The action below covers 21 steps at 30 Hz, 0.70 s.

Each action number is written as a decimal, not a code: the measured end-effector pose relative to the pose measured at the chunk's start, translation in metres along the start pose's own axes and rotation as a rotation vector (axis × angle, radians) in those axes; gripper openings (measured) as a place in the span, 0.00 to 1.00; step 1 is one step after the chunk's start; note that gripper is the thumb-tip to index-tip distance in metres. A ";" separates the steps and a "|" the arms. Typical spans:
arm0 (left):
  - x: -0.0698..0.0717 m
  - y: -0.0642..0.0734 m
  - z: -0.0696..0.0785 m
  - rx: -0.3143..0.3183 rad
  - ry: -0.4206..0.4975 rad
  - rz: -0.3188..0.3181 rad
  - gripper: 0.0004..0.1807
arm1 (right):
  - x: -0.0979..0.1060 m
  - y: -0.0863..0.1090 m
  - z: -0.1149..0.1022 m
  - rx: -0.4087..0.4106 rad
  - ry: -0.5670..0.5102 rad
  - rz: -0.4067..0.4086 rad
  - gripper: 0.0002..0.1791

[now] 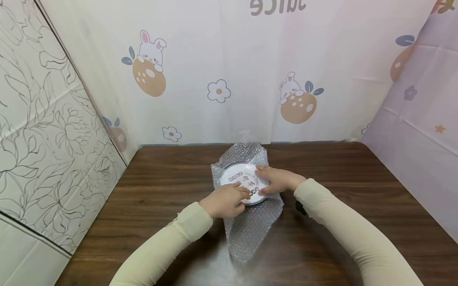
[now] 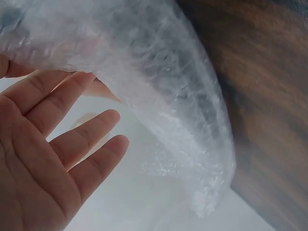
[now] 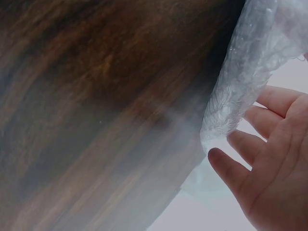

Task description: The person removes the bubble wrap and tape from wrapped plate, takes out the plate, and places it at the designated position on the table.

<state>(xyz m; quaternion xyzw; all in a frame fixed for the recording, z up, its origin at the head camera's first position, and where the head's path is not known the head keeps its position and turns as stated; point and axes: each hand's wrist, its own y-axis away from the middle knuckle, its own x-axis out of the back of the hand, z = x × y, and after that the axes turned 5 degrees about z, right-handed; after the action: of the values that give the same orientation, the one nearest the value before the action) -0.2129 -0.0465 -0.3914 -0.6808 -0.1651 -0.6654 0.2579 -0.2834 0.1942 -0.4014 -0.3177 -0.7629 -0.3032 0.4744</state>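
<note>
Fingers spread, the left hand [image 1: 226, 199] and right hand [image 1: 280, 180] are resting on the plate [image 1: 245, 177], risking its sliding off the loose bubble wrap [image 1: 248, 234] should they push unevenly.

Hands, two: one left hand [image 1: 227, 201], one right hand [image 1: 280, 180]; pale sleeves [image 1: 157, 244], two. Wood-grained table [image 1: 161, 178], one; bubble wrap [image 1: 250, 230], one spread visible; round white plate [image 1: 247, 176], one on view, the count beneath it not discernible; small black item [image 1: 301, 207], one, partly hidden near the right sleeve. Printed on the far backdrop [image 1: 243, 51]: rabbits [image 1: 151, 51], two, one left and one right; whole white flowers [image 1: 219, 95], two; on the right-hand backdrop, star [image 1: 440, 128], one.
</note>
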 end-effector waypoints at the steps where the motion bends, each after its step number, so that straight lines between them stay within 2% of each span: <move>1: 0.002 0.001 0.000 0.006 0.004 0.004 0.17 | 0.000 0.000 0.000 -0.001 0.000 0.001 0.46; 6: 0.009 0.007 0.000 0.036 0.028 0.040 0.17 | -0.001 -0.001 0.002 -0.006 -0.012 0.005 0.46; 15: 0.023 0.019 -0.001 0.082 -0.022 0.095 0.16 | -0.001 0.000 0.005 -0.020 -0.038 0.028 0.47; 21: 0.027 0.022 -0.005 0.080 -0.016 0.141 0.13 | -0.001 0.000 0.006 -0.007 -0.046 0.029 0.47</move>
<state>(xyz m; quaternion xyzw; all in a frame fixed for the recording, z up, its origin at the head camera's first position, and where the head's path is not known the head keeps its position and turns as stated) -0.2024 -0.0707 -0.3672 -0.6853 -0.1456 -0.6329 0.3296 -0.2863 0.1984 -0.4050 -0.3371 -0.7680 -0.2914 0.4600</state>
